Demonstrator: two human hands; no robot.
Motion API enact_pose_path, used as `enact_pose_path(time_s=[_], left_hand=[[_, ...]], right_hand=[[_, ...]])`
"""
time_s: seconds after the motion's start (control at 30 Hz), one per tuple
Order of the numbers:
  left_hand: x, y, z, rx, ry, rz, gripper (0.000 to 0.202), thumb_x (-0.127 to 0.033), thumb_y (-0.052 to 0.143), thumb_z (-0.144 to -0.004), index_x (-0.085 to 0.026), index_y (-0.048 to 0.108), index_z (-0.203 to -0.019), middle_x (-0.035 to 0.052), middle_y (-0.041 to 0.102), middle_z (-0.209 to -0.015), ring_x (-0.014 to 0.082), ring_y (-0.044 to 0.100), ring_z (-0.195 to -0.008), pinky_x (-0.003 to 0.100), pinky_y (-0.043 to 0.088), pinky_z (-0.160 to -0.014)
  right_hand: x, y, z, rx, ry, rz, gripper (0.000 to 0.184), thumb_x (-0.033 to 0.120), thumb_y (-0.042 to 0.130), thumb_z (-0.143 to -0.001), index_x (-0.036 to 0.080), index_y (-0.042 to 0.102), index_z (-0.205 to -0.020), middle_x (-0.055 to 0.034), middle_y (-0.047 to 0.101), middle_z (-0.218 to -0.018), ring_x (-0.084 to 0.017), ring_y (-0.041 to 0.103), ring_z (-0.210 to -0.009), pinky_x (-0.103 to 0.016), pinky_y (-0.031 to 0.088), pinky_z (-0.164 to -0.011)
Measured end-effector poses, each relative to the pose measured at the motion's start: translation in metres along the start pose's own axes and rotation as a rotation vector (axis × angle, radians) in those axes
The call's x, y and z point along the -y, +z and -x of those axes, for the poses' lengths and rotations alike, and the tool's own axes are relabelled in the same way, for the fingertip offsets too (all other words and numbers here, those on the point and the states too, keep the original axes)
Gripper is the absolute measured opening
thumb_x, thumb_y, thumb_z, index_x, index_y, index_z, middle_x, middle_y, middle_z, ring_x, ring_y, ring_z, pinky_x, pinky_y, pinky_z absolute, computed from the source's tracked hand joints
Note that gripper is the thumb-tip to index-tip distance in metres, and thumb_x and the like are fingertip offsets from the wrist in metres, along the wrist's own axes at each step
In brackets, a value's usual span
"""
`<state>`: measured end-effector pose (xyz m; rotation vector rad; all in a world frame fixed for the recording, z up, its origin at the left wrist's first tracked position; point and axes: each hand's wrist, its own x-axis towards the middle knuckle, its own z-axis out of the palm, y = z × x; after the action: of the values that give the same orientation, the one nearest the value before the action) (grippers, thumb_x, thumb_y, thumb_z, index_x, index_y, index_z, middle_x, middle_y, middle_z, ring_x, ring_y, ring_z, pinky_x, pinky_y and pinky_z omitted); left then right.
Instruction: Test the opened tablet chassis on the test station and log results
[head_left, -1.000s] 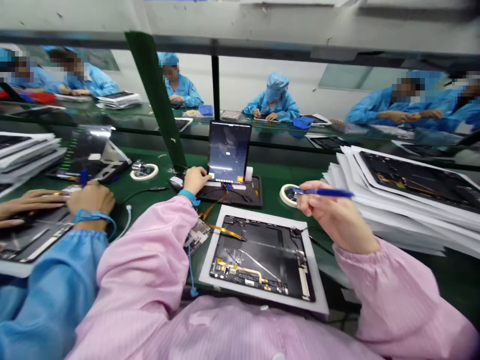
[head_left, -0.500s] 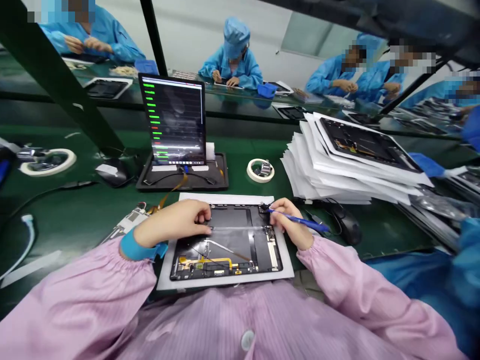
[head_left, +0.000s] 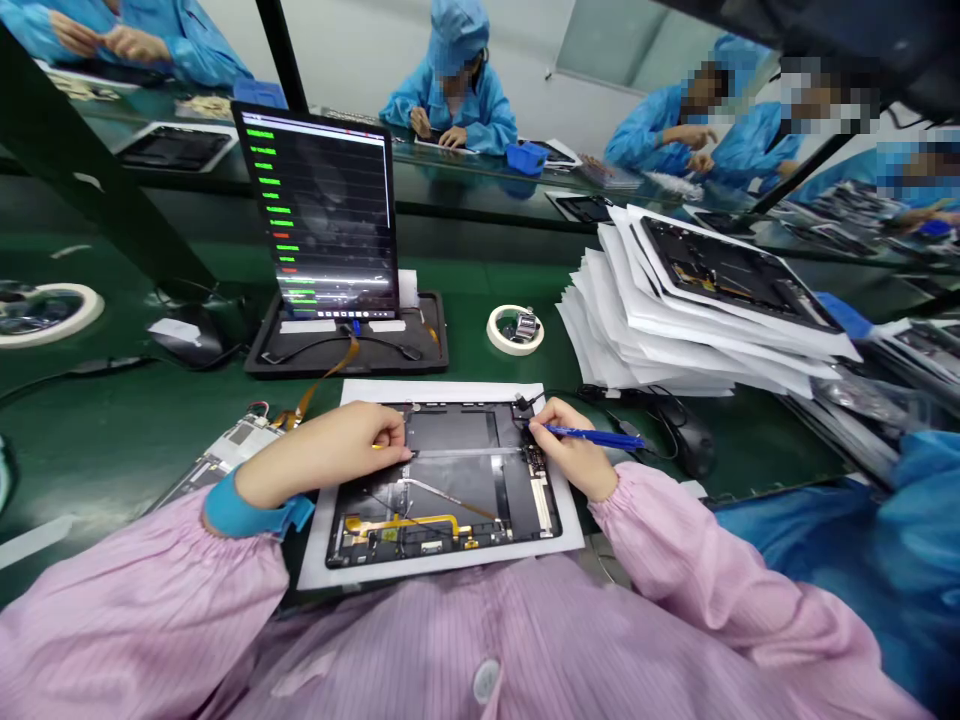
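An opened tablet housing [head_left: 457, 490], black inside with a yellow flex cable [head_left: 420, 522] and thin wires, lies on a white sheet [head_left: 319, 560] in front of me. Over its upper left edge rests my left hand [head_left: 360, 445], fingers curled and thumb tip at the left end of a pale strip [head_left: 465, 453] across the housing. Whatever is between those fingers is hidden. My right hand [head_left: 574, 450] pinches blue tweezers [head_left: 600, 436] at the upper right corner, their tips hidden by the fingers. A blue wrist strap [head_left: 251, 505] circles my left wrist.
A lit screen [head_left: 322, 220] stands in a black tray [head_left: 420, 360] behind the housing. Nearby are a tape roll [head_left: 515, 330], a circuit board [head_left: 232, 450], a mouse [head_left: 686, 435] and a tall stack of white sheets [head_left: 637, 330] bearing another housing [head_left: 735, 270]. Co-workers sit across.
The view has shifted slightly. My right hand has lowered a little from the corner, and the tweezers lie flatter. My left hand stays at the housing's left edge.
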<state>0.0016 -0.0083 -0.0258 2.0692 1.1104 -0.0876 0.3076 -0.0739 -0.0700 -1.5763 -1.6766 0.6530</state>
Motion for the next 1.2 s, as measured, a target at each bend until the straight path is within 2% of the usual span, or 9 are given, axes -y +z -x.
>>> enact_pose_path(time_s=[0.27,0.4,0.53,0.67,0.77,0.83,0.97,1.07,1.2], left_hand=[[0.007,0.001,-0.002,-0.009,0.039,0.019,0.019,-0.037,0.051,-0.077,-0.021,0.062,-0.074,-0.0015,0.064,-0.069,0.0142,0.056,-0.062,0.023,0.038,-0.057],[0.006,0.001,-0.002,-0.022,0.050,0.028,0.016,-0.028,0.050,-0.074,-0.021,0.064,-0.076,-0.0012,0.067,-0.073,0.0148,0.059,-0.066,0.023,0.040,-0.061],[0.005,0.001,-0.002,-0.036,0.053,0.044,0.017,-0.026,0.050,-0.071,-0.020,0.066,-0.075,-0.0001,0.069,-0.075,0.0161,0.061,-0.068,0.023,0.041,-0.061],[0.007,0.001,-0.002,-0.055,0.114,0.083,0.018,-0.026,0.051,-0.072,-0.019,0.067,-0.075,0.0010,0.071,-0.077,0.0160,0.063,-0.069,0.023,0.043,-0.062],[0.009,-0.002,-0.003,-0.072,0.144,0.111,0.016,-0.027,0.054,-0.073,-0.019,0.067,-0.072,0.0017,0.072,-0.078,0.0162,0.064,-0.070,0.022,0.044,-0.063],[0.009,-0.006,-0.003,-0.113,0.155,0.138,0.016,-0.029,0.055,-0.074,-0.019,0.067,-0.073,0.0020,0.072,-0.079,0.0168,0.064,-0.072,0.023,0.045,-0.065],[0.007,-0.013,-0.002,-0.247,0.173,0.203,0.018,-0.032,0.055,-0.078,-0.019,0.067,-0.077,0.0022,0.072,-0.083,0.0176,0.065,-0.077,0.025,0.046,-0.070],[0.006,-0.015,-0.001,-0.334,0.170,0.240,0.019,-0.034,0.055,-0.079,-0.019,0.066,-0.078,0.0021,0.071,-0.082,0.0181,0.064,-0.076,0.026,0.045,-0.070],[0.007,-0.016,-0.001,-0.518,0.133,0.306,0.020,-0.035,0.056,-0.080,-0.018,0.066,-0.080,0.0026,0.069,-0.080,0.0182,0.063,-0.075,0.027,0.045,-0.068]], right_hand=[[-0.005,-0.002,0.005,-0.006,-0.057,-0.018,0.017,0.020,0.055,-0.079,0.020,0.046,-0.064,0.0038,0.049,-0.060,-0.011,0.047,-0.056,-0.023,0.036,-0.054],[0.012,-0.016,-0.002,-0.006,-0.143,0.046,0.013,0.027,0.055,-0.085,0.020,0.052,-0.074,0.0024,0.055,-0.065,-0.012,0.052,-0.058,-0.024,0.040,-0.055],[0.046,-0.017,-0.045,0.043,-0.334,0.456,0.016,0.028,0.056,-0.088,0.020,0.061,-0.100,-0.0048,0.066,-0.089,-0.019,0.061,-0.080,-0.030,0.046,-0.072],[0.058,0.012,-0.104,0.074,-0.412,0.816,0.033,0.017,0.046,-0.089,0.014,0.060,-0.118,-0.0131,0.066,-0.102,-0.027,0.057,-0.100,-0.037,0.043,-0.086],[0.053,0.031,-0.142,0.160,-0.436,0.910,0.051,0.006,0.038,-0.085,0.011,0.048,-0.136,-0.0153,0.065,-0.109,-0.027,0.055,-0.104,-0.038,0.042,-0.089],[0.050,0.030,-0.166,0.126,-0.450,0.890,0.058,0.012,0.041,-0.088,0.010,0.035,-0.145,-0.0176,0.055,-0.128,-0.029,0.048,-0.118,-0.041,0.040,-0.095],[0.045,0.010,-0.215,-0.023,-0.148,0.747,0.064,0.045,0.036,-0.094,0.010,0.027,-0.148,-0.0176,0.031,-0.150,-0.031,0.020,-0.141,-0.047,0.027,-0.109],[0.040,0.002,-0.237,-0.052,0.066,0.695,0.064,0.048,0.024,-0.096,0.005,0.033,-0.143,-0.0234,0.039,-0.143,-0.035,0.028,-0.137,-0.053,0.027,-0.106],[0.053,0.007,-0.220,-0.163,-0.018,0.692,0.060,0.046,0.034,-0.095,0.004,0.038,-0.138,-0.0243,0.035,-0.145,-0.034,0.027,-0.137,-0.051,0.023,-0.108]])
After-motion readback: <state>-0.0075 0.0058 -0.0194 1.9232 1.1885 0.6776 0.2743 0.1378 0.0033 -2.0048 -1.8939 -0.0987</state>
